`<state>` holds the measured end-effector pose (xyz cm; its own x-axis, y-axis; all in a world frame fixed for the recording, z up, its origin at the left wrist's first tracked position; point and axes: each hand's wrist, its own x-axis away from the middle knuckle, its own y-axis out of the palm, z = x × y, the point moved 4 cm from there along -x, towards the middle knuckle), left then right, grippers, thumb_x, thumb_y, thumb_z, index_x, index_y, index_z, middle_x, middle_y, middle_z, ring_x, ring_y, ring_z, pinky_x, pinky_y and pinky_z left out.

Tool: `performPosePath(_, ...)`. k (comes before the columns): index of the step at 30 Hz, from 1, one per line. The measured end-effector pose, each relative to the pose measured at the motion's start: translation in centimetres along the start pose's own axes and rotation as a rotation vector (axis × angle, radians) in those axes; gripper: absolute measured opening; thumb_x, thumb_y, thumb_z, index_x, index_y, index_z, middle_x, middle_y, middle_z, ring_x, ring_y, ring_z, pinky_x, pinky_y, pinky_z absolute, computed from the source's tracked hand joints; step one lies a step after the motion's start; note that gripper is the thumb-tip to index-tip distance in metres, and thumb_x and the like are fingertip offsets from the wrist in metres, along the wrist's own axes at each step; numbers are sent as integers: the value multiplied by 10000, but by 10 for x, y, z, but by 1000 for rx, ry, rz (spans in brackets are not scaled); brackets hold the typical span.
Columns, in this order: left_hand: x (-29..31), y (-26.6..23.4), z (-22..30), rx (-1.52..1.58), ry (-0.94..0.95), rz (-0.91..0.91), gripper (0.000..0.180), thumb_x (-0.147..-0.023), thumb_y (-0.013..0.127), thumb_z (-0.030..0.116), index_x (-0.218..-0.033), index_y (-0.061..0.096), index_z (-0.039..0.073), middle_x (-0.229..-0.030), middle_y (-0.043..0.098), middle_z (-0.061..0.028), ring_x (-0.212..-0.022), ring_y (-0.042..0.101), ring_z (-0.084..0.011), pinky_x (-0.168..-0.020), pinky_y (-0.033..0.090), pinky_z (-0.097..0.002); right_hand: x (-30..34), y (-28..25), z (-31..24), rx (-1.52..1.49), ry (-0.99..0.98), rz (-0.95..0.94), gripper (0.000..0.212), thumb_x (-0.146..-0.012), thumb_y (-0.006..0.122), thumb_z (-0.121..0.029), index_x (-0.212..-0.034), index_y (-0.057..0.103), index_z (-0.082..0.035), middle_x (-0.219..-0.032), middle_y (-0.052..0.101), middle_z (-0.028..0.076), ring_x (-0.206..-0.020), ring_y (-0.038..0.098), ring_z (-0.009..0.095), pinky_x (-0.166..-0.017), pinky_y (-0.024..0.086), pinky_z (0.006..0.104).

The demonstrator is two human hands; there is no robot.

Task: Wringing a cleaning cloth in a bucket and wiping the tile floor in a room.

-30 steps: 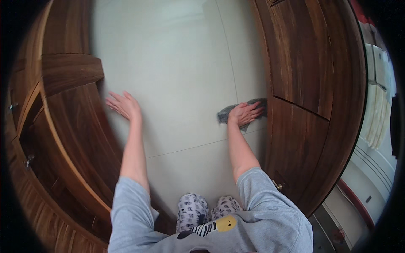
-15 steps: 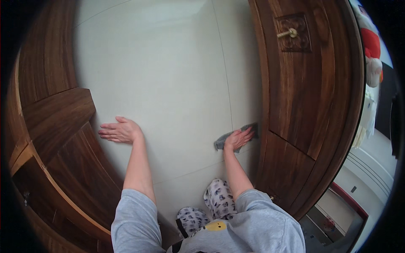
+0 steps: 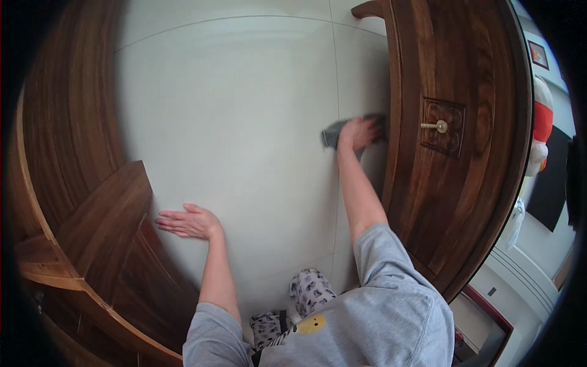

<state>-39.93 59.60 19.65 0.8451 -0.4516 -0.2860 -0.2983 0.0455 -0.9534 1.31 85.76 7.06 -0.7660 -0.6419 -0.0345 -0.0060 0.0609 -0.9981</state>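
A dark grey cloth (image 3: pixel 334 133) lies bunched on the pale tiled floor (image 3: pixel 226 116), close to the foot of the wooden cabinet on the right. My right hand (image 3: pixel 359 132) holds it down against the tiles, fingers toward the cabinet. Motion smears those fingers, and part of the cloth is hidden under the palm. On the left, my left hand (image 3: pixel 191 222) rests on the floor with its fingers stretched out and nothing in it. Its fingertips are beside the wooden furniture base.
Dark wooden furniture (image 3: pixel 110 214) stands along the left. To the right is the low wooden cabinet (image 3: pixel 452 202) with a brass knob (image 3: pixel 438 126) and a curved leg (image 3: pixel 369 9). My patterned trouser legs (image 3: pixel 310 290) are near the bottom. A red and white item (image 3: pixel 542 122) sits beyond the cabinet.
My right hand has slid the cloth forward along the cabinet's foot. The view has shifted, showing the cabinet leg at the far end. My left hand stays flat on the floor.
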Motion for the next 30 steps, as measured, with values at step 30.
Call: performPosePath(30,-16,-27,24,83,7,-86,715,-1044,262,435,-1574,156,-34,-1628,132,-289,-1508,144,-462,-1198,177,-554,75,-97,-501,-538,-1047,233,533,-971,469,-368,-1445,487,-125,-1542,398,193,-1420,355,398,-1144,306,503)
